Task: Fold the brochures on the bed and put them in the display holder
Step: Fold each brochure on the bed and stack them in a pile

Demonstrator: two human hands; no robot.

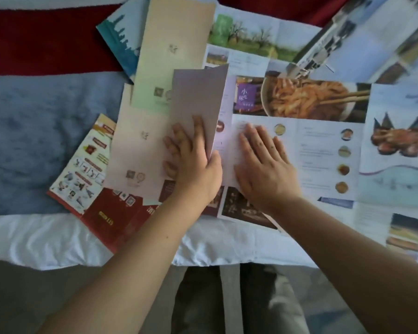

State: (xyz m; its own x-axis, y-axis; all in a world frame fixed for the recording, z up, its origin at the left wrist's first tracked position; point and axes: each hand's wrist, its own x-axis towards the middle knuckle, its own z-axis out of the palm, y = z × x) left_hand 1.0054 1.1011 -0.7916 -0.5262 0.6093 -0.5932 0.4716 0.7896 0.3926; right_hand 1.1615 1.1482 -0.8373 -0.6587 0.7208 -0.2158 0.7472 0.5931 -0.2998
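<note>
Several brochures lie spread over the bed. The food brochure (299, 131), with a noodle photo and white text panels, lies open in the middle. Its grey left panel (198, 102) stands lifted and tilted. My left hand (191, 160) grips that panel's lower edge, thumb on the inner side and fingers on the outer face. Flat on the white inner page, fingers spread, rests my right hand (263, 165). No display holder is in view.
Cream folded brochures (169, 44) and a teal one (118, 37) lie at the upper left, a red one (101, 208) at the lower left. Landscape and seafood brochures (396, 141) cover the right. A blue and red blanket (34, 128) lies left; the bed's edge (58, 239) runs below.
</note>
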